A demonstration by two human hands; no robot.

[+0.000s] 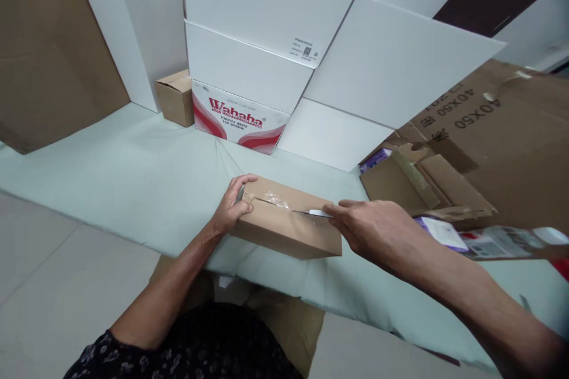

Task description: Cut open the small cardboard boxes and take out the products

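Muted, cool light falls; edges look stretched.

Table w/ pale green cloth (133, 160). Brown ctn (284, 230) lies directly on it, L end in the L hand (234, 204), R end near the R hand (355, 222). Beyond the grip: Wahaha box (240, 124), w/ small tan box (175, 103) & tall white box (155, 41) farther L. R of grip: open brown box (413, 180); white-purple pack (442, 232) prob. on cloth too, base hidden by R forearm.

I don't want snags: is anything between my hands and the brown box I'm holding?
Nothing visible separates your left hand and the brown box. A thin pale tool in your right hand lies between that hand and the box's top.
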